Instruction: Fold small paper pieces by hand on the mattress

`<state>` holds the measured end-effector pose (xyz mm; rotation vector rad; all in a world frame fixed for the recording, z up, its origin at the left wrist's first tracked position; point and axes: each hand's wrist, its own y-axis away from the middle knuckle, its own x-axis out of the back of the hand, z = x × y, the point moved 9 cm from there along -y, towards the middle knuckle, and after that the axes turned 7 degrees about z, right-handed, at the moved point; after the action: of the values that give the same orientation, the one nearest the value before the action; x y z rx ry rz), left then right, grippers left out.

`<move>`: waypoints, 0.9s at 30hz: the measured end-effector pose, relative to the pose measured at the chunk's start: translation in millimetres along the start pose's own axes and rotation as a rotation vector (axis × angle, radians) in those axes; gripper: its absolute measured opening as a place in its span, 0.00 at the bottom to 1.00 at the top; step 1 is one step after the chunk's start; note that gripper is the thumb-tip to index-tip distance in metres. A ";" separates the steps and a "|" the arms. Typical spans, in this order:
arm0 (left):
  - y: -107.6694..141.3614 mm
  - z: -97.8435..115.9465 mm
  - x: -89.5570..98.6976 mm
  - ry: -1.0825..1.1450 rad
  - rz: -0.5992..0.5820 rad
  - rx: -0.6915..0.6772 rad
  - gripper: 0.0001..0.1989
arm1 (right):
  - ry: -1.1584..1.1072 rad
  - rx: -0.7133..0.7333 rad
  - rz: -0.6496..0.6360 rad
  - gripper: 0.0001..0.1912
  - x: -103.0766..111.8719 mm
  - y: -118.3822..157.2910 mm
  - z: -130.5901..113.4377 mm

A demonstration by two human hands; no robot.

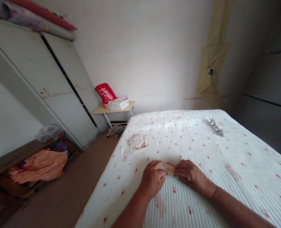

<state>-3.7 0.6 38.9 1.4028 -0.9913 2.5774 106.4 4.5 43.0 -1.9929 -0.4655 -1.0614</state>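
A small flat packet (169, 168), pale with yellow and dark red printing, lies between my hands just over the bed. My left hand (154, 176) pinches its left end between thumb and fingers. Over its right end, my right hand (190, 174) is closed, and the fingers hide that part. What the packet contains cannot be read from here. Beyond my left hand, printed paper pieces (137, 142) lie on the white ribbed bedcover (176, 133) with red dots.
A crumpled silvery strip (215, 126) lies at the bed's far right. Past the far left corner, a small table (100, 110) bears a red bag (105, 93) and a white box (118, 104). A grey cabinet (59, 69) and an orange plastic bag (42, 166) are at left.
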 end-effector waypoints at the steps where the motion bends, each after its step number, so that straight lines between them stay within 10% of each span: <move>1: 1.0 1.7 1.5 -0.032 0.001 -0.011 0.09 | -0.027 -0.019 -0.007 0.09 -0.8 -0.4 2.8; 27: -1.1 -4.7 -4.6 -0.320 0.033 0.211 0.04 | 0.006 -0.423 -0.037 0.09 -14.7 -17.8 37.0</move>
<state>-4.2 5.2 34.1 1.9144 -0.7939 2.5970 105.7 45.4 27.9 -2.3542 -0.2905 -1.2687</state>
